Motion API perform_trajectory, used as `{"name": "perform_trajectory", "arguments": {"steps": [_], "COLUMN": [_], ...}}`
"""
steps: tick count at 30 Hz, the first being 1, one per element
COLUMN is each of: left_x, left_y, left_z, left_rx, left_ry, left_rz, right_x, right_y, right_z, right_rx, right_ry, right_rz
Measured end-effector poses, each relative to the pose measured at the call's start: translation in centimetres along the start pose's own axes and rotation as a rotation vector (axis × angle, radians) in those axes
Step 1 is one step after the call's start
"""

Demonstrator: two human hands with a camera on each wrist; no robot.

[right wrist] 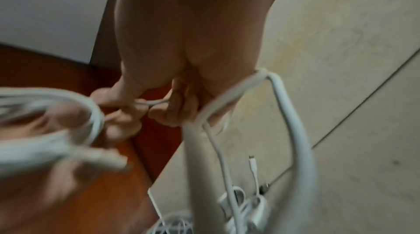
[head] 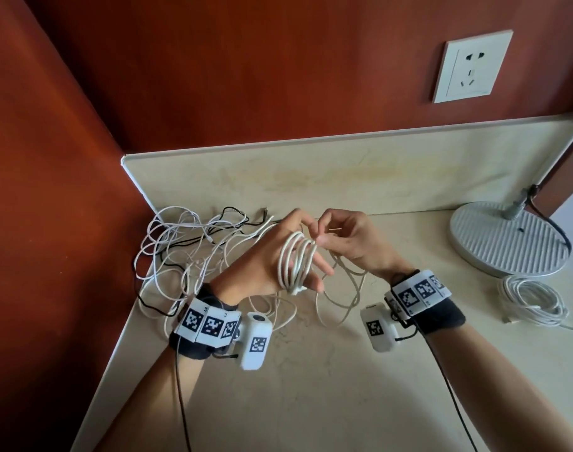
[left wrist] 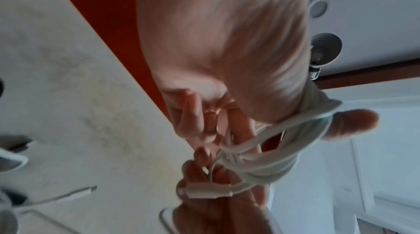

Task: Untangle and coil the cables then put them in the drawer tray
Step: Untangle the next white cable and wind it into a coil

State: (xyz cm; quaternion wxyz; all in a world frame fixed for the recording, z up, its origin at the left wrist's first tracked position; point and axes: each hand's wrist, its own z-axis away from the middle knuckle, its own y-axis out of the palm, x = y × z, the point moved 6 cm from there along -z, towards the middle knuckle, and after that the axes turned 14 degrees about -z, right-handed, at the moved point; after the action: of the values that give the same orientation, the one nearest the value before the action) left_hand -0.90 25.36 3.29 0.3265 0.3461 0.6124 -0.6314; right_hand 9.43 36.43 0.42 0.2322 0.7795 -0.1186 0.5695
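Two red walls (head: pixel 213 76), beige countertop (head: pixel 311 386), socket (head: pixel 472 66)

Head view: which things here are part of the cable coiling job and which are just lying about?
Job:
white cable wound round left hand
right hand pinching it
tangled cables
coiled cable

Lying about:
lamp base
wall socket

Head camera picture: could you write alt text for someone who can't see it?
A person winds a white cable around the left hand while the right hand pinches its strand. A tangle of cables lies on the beige counter; a coiled cable rests beside a lamp base.
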Motion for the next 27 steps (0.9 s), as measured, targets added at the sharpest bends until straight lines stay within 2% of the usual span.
{"name": "perform_trajectory", "arguments": {"steps": [3,5,7,10,15,19,21,23,24,27], "left_x": [-1.6,-2.5,-2.5,-1.6,-1.4,-1.4,-0.8,-0.3,-0.1,0.1], "left_y": [-0.6,-0.5,-0.5,-0.9,-4.0,-5.8,-6.6,-7.5,-8.0,-8.0], "left_z": [-0.6,-1.0,-1.0,-1.0,-0.6,-0.4,-0.3,-0.1,-0.1,-0.4], "left_rx": [-0.096,-0.112,-0.109,-0.126,-0.37,-0.438,-0.45,-0.473,-0.497,-0.535], "left_ry": [0.142,0.248,0.304,0.296,0.196,0.236,0.256,0.281,0.301,0.332], "left_rz": [-0.057,-0.085,-0.001,0.197,0.298,0.363,0.396,0.338,0.23,-0.363], "right_x": [-0.9,-0.5,0.1,-0.4,-4.2,-4.0,-4.1,-4.3,-4.0,-1.8], "right_y": [0.6,1.8,2.3,1.4,-1.2,-3.2,-4.9,-6.5,-7.0,-7.1], "right_z": [0.2,0.3,0.3,0.4,1.2,0.3,-0.1,-0.2,-0.3,-0.7], "right_rx": [-0.04,0.024,0.063,0.079,0.246,0.115,0.061,0.003,-0.046,-0.219], "right_ry": [-0.056,-0.078,-0.071,0.037,0.244,0.144,0.241,0.36,0.378,0.246], "right_rz": [0.102,0.121,0.155,0.307,0.643,0.851,0.979,1.1,1.143,1.147]}}
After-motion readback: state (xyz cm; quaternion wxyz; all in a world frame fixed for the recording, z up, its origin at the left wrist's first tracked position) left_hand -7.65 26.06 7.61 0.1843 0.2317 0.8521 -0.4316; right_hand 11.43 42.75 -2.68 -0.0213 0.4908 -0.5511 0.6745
